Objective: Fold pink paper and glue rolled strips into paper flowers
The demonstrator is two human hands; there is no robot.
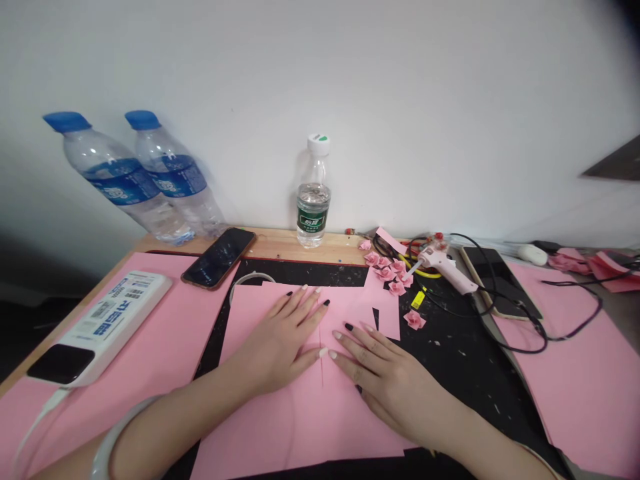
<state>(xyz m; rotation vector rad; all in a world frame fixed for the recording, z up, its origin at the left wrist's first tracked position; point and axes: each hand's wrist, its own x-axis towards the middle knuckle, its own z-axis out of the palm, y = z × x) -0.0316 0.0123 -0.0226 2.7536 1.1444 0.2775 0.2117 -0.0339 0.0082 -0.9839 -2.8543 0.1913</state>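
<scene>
Pink paper sheets (pixel 270 427) lie on a black mat in front of me, with a thin dark line running down near their middle. My left hand (pixel 287 340) rests flat on the paper left of that line, fingers stretched out and the thumb tip close to the line. To the right of it, my right hand (pixel 385 367) lies on the paper with its fingers extended. Neither hand grips anything. Several folded pink paper roses (pixel 387 270) sit behind the paper, and a single paper rose (pixel 415 320) lies on the mat.
A pink glue gun (pixel 443 263) lies among black cables at right, beside a phone (pixel 493 280) and more pink paper (pixel 580 360). At left are a white power bank (pixel 107 327) and a dark phone (pixel 219 257). Two large bottles (pixel 125 177) and a small bottle (pixel 313 200) stand by the wall.
</scene>
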